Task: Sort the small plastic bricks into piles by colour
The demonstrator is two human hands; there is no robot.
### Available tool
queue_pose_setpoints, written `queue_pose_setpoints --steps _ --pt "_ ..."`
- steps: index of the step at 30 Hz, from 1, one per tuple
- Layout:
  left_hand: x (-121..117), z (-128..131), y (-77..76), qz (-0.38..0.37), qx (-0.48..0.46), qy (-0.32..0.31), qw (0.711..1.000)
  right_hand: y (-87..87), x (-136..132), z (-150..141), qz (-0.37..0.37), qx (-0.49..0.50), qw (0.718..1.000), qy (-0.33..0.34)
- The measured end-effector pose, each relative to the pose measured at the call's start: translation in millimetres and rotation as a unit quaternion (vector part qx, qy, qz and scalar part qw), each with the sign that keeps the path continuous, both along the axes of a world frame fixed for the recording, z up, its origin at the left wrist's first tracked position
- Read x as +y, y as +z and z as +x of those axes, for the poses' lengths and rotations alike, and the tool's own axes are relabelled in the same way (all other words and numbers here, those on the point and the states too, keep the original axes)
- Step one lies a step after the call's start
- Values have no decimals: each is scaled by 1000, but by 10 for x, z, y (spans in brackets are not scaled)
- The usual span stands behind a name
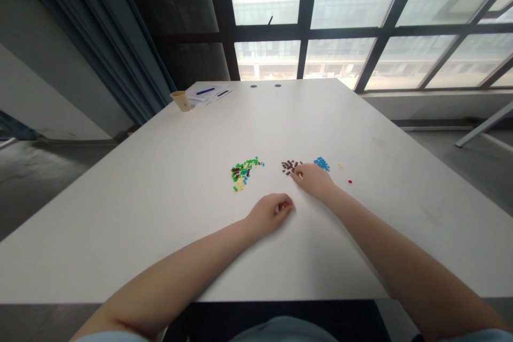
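Observation:
My right hand rests at the near edge of a group of small brown pieces, its fingers pinched together. Whatever is between those fingertips is too small to make out. Closer to me, my left hand lies on the table with fingers curled and thumb against them; its contents, if any, are hidden. Just beyond my right hand is a heap of blue pieces. A mixed pile of green, yellow, brown and blue pieces spreads to the left. To the right lie a red piece and pale yellow pieces.
The white table reaches toward the windows. At its far left stand a paper cup and papers with a blue pen on top. Two round dark discs are near the far edge.

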State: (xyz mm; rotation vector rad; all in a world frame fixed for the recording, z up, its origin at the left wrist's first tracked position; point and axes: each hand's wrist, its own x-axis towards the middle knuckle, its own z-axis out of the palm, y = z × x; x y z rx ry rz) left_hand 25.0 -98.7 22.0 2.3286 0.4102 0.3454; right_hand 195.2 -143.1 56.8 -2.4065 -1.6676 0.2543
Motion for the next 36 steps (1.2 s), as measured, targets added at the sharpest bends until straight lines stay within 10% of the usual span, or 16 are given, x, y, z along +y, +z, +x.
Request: queue_pose_setpoints --steps 9,21,28,32,36 --pt "752 -259 237 244 168 260 919 -279 -511 -215 -49 44 995 69" --pt "981 -269 56 187 125 250 942 -324 -516 -129 -23 87 993 81" --pt "761 -96 72 -260 -54 203 942 -341 -521 -126 -24 87 992 87" --pt "356 49 50 -570 -108 146 801 -327 -525 -133 -24 86 992 91" --pt "88 109 6 -701 -142 106 691 -323 -529 -136 -26 89 992 86"
